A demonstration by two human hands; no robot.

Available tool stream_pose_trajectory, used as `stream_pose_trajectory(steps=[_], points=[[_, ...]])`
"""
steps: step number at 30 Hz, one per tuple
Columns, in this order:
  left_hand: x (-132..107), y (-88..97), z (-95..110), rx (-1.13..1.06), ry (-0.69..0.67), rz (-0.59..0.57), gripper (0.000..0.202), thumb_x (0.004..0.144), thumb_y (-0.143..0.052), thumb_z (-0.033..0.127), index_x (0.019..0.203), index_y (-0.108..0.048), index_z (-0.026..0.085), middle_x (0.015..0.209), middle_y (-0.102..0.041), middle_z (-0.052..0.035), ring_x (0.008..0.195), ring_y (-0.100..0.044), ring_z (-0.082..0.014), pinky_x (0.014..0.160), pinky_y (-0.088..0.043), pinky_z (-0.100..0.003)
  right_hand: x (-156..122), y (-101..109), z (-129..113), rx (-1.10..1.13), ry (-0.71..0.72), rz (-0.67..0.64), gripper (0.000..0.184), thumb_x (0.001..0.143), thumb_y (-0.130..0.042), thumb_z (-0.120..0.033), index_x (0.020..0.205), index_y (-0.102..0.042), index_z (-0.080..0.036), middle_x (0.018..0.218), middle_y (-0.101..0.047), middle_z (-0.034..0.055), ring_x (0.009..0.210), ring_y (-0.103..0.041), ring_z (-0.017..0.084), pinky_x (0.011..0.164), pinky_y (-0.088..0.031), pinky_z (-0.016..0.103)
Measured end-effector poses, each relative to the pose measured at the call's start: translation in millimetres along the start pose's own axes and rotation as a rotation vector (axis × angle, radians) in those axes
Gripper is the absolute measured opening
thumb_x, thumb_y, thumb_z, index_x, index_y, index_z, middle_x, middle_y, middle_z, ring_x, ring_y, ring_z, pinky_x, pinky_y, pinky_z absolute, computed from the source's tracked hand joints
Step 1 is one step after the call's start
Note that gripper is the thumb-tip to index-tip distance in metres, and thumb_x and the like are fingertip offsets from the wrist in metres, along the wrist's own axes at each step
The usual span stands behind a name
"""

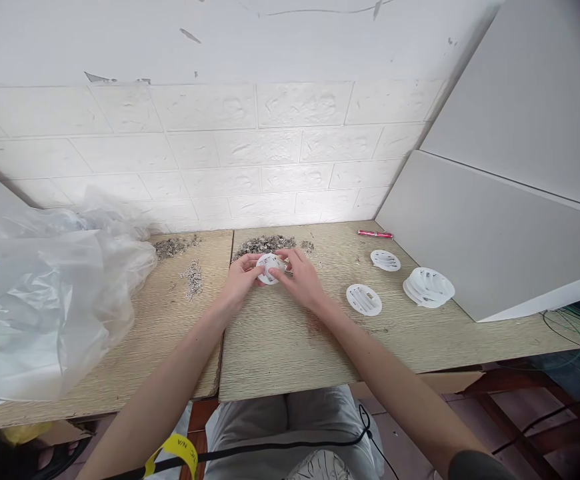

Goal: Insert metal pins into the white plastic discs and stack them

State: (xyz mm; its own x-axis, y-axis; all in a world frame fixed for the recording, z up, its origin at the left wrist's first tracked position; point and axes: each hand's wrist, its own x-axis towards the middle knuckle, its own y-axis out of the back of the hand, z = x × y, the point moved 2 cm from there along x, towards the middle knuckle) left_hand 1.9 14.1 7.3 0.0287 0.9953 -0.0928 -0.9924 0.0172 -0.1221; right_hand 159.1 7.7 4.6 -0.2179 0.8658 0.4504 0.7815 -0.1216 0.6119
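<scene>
A small round white plastic disc (269, 268) rests between both hands over the wooden table (280, 340). My left hand (243, 277) grips its left edge with fingers curled. My right hand (300, 273) pinches its right side, with a thin metal piece at the fingertips. Just behind the hands lies a heap of small grey metal parts (263, 245).
More white discs lie to the right: one (364, 299), one (385, 260) and a short stack (429, 287). A red pen (375, 234) lies by the wall. A crumpled clear plastic bag (45, 307) covers the left. Further metal parts (180, 257) are scattered left of centre. A grey panel (495, 233) stands at the right.
</scene>
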Motion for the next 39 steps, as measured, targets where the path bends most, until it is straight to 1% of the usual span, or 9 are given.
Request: stream_pose_trajectory(steps=[3, 7, 10, 12, 15, 17, 22, 29, 39], points=[[0.8, 0.6, -0.9, 0.076, -0.009, 0.022, 0.031, 0.065, -0.073, 0.023, 0.092, -0.064, 0.013, 0.089, -0.067, -0.0085, 0.065, -0.06, -0.0137, 0.052, -0.048, -0.025, 2.5, 0.5, 4.0, 0.03, -0.024, -0.002, 0.03, 0.091, -0.055, -0.037, 0.113, -0.058, -0.017, 0.11, -0.06, 0.0095, 0.1, -0.058, 0.02, 0.082, -0.048, 0.031], [-0.1, -3.0, -2.0, 0.127, -0.042, -0.068, 0.038, 0.065, -0.075, 0.031, 0.096, -0.065, 0.013, 0.093, -0.069, -0.0096, 0.069, -0.061, -0.0155, 0.056, -0.05, -0.027, 6.4, 1.1, 10.5, 0.043, -0.117, 0.011, 0.025, 0.086, -0.059, -0.024, 0.11, -0.06, -0.016, 0.108, -0.063, 0.0084, 0.088, -0.06, 0.017, 0.076, -0.047, 0.03], [2.3, -0.9, -3.5, 0.248, -0.095, -0.11, 0.042, 0.073, -0.07, 0.041, 0.104, -0.064, 0.014, 0.089, -0.069, -0.0096, 0.07, -0.062, -0.0181, 0.058, -0.05, -0.029, 8.0, 1.8, 12.6, 0.052, -0.15, -0.019, 0.019, 0.083, -0.06, -0.018, 0.102, -0.063, -0.017, 0.099, -0.066, 0.006, 0.081, -0.059, 0.016, 0.071, -0.046, 0.028], [6.8, 8.1, -1.9, 0.432, -0.188, -0.034, 0.039, 0.082, -0.059, 0.045, 0.106, -0.064, 0.015, 0.088, -0.069, -0.01, 0.073, -0.062, -0.0198, 0.062, -0.05, -0.032, 8.2, 2.8, 12.6, 0.034, -0.14, -0.042, 0.014, 0.082, -0.061, -0.016, 0.095, -0.064, -0.017, 0.093, -0.068, 0.0045, 0.079, -0.059, 0.016, 0.07, -0.045, 0.028], [15.3, 33.7, 4.1, 0.777, -0.288, 0.234, 0.034, 0.089, -0.049, 0.039, 0.1, -0.069, 0.014, 0.097, -0.069, -0.012, 0.084, -0.063, -0.023, 0.076, -0.049, -0.037, 7.6, 4.8, 12.5, -0.015, -0.134, -0.055, 0.011, 0.081, -0.061, -0.016, 0.092, -0.065, -0.018, 0.09, -0.069, 0.0038, 0.076, -0.059, 0.016, 0.068, -0.043, 0.027], [20.3, 53.5, 7.5, 0.96, -0.249, 0.38, 0.028, 0.087, -0.048, 0.028, 0.096, -0.071, 0.013, 0.094, -0.068, -0.0131, 0.088, -0.063, -0.026, 0.083, -0.048, -0.04, 7.2, 5.7, 12.4, -0.035, -0.138, -0.067, 0.01, 0.082, -0.061, -0.017, 0.091, -0.065, -0.018, 0.09, -0.069, 0.0037, 0.075, -0.059, 0.015, 0.067, -0.042, 0.027], [23.4, 91.4, 14.1, 1.238, -0.11, 0.576, 0.033, 0.082, -0.049, 0.015, 0.109, -0.069, 0.014, 0.115, -0.062, -0.0187, 0.113, -0.054, -0.0329, 0.093, -0.044, -0.043, 6.8, 6.2, 10.2, -0.063, -0.148, -0.104, 0.01, 0.083, -0.061, -0.018, 0.092, -0.066, -0.017, 0.092, -0.07, 0.0046, 0.076, -0.06, 0.015, 0.066, -0.041, 0.026], [19.4, 113.1, 17.7, 1.364, 0.024, 0.633, 0.027, 0.081, -0.056, 0.025, 0.101, -0.072, 0.015, 0.113, -0.063, -0.0215, 0.115, -0.052, -0.0376, 0.091, -0.044, -0.044, 6.7, 4.6, 8.8, -0.072, -0.167, -0.151, 0.006, 0.085, -0.061, -0.019, 0.086, -0.066, -0.017, 0.09, -0.07, 0.0052, 0.077, -0.061, 0.016, 0.066, -0.043, 0.025], [20.6, 116.2, 20.4, 1.357, 0.072, 0.643, 0.022, 0.082, -0.058, 0.028, 0.09, -0.075, 0.017, 0.1, -0.071, -0.0158, 0.108, -0.058, -0.0366, 0.081, -0.047, -0.042, 6.4, 5.5, 8.2, -0.08, -0.162, -0.168, 0.008, 0.086, -0.061, -0.022, 0.085, -0.066, -0.017, 0.089, -0.07, 0.0061, 0.077, -0.062, 0.016, 0.066, -0.046, 0.025]])
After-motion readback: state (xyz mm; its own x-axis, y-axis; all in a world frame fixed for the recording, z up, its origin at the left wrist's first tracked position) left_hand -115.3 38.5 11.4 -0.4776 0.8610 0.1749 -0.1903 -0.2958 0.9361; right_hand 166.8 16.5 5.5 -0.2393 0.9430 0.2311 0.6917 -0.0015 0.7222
